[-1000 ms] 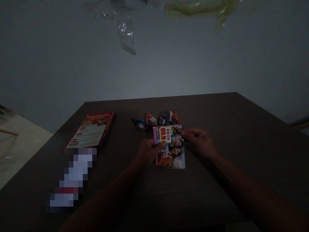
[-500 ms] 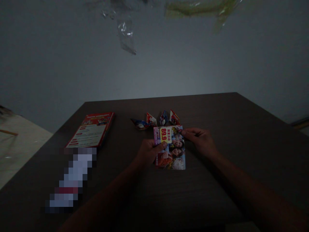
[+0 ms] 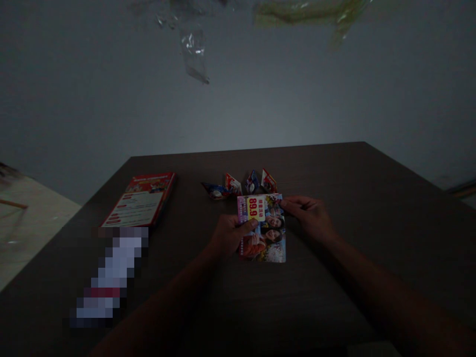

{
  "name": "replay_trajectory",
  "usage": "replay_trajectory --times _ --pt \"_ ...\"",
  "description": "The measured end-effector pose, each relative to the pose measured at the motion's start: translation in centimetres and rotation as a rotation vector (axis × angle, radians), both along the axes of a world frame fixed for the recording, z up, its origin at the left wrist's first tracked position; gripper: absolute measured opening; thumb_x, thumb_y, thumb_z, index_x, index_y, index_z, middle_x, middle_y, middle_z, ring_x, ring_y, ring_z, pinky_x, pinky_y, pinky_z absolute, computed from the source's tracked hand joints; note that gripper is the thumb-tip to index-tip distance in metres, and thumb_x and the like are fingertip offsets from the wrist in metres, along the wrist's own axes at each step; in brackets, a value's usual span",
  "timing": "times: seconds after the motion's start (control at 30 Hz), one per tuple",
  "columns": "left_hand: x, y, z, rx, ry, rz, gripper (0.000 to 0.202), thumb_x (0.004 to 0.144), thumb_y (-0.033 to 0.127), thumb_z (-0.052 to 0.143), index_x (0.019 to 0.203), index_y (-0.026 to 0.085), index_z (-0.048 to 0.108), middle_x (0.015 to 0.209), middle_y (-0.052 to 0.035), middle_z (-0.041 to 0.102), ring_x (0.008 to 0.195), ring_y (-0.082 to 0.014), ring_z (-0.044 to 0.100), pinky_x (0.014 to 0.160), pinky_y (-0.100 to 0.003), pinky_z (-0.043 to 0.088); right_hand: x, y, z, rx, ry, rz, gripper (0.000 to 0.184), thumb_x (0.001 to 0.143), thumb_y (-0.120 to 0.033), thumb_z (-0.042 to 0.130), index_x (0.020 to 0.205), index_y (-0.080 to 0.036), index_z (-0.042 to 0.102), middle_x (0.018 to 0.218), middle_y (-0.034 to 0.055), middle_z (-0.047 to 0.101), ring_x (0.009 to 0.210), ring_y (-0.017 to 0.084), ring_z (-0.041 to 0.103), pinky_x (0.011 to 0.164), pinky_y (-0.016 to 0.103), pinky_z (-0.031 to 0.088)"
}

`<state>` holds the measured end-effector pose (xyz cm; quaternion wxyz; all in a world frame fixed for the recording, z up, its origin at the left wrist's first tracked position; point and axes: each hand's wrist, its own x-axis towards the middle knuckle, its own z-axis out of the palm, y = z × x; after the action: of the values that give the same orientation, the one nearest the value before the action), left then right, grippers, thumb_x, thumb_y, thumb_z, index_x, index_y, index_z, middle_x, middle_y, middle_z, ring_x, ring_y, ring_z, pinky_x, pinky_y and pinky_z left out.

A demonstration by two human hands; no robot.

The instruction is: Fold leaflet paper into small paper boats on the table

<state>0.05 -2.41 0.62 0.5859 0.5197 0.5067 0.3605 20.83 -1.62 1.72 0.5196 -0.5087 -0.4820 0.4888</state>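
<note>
A colourful printed flyer (image 3: 273, 245), with "89.9" on a yellow patch, is held between my two hands over the table. My left hand (image 3: 229, 234) grips its left edge, thumb lying across the print and fingers hidden beneath. At the upper right corner, my right hand (image 3: 308, 214) pinches the paper between thumb and fingers. Just beyond the flyer lie folded paper pieces: a blue one (image 3: 215, 190), a red and white one (image 3: 233, 184), another blue one (image 3: 252, 182) and another red one (image 3: 268, 181).
On the left of the dark wooden table (image 3: 334, 168) rests a stack of red and white leaflets (image 3: 139, 201). A pixelated pale strip (image 3: 115, 267) covers something nearer me. Behind stands a grey wall (image 3: 260, 109) with clear plastic (image 3: 194, 52) and yellowish tape (image 3: 308, 15) on it.
Both hands keep their hold on the flyer, which has shifted only very slightly. The folded pieces and the leaflets have stayed in place.
</note>
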Motion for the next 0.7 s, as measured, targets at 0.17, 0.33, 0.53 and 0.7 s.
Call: replay_trajectory --times 0.17,0.33,0.53,0.7 --pt "-0.08 0.02 -0.21 0.005 0.013 -0.001 0.029 0.068 0.038 0.070 0.079 0.012 0.071 0.072 -0.0060 0.071 0.058 -0.0137 0.062 0.054 -0.023 0.047 -0.11 0.02 0.05 -0.003 0.009 0.000 0.030 0.063 -0.043 0.075 0.076 -0.016 0.072 0.071 0.0054 0.070 0.063 0.017 0.062 0.060 0.030 0.049" --pt "0.06 -0.10 0.21 -0.008 0.019 0.006 0.029 0.066 0.039 0.071 0.077 0.012 0.072 0.067 -0.0041 0.070 0.056 -0.0136 0.061 0.052 -0.022 0.045 0.01 0.11 -0.10 0.004 0.031 0.023 0.030 0.064 -0.043 0.075 0.076 -0.016 0.072 0.070 0.0049 0.070 0.065 0.017 0.062 0.061 0.029 0.049" --pt "0.08 -0.11 0.16 -0.013 0.002 -0.011 0.028 0.067 0.038 0.070 0.078 0.012 0.071 0.069 -0.0043 0.071 0.056 -0.0133 0.061 0.053 -0.022 0.046 -0.02 0.09 -0.10 -0.007 0.047 0.007 0.029 0.064 -0.041 0.075 0.077 -0.016 0.072 0.072 0.0051 0.070 0.065 0.016 0.062 0.060 0.028 0.048" --pt "0.05 -0.11 0.08 -0.025 0.004 -0.030 0.027 0.068 0.037 0.069 0.079 0.012 0.071 0.070 -0.0046 0.071 0.056 -0.0125 0.061 0.054 -0.022 0.046 -0.03 0.01 0.00 0.001 0.035 -0.008 0.025 0.066 -0.040 0.074 0.076 -0.017 0.072 0.072 0.0038 0.070 0.064 0.015 0.061 0.060 0.027 0.046"
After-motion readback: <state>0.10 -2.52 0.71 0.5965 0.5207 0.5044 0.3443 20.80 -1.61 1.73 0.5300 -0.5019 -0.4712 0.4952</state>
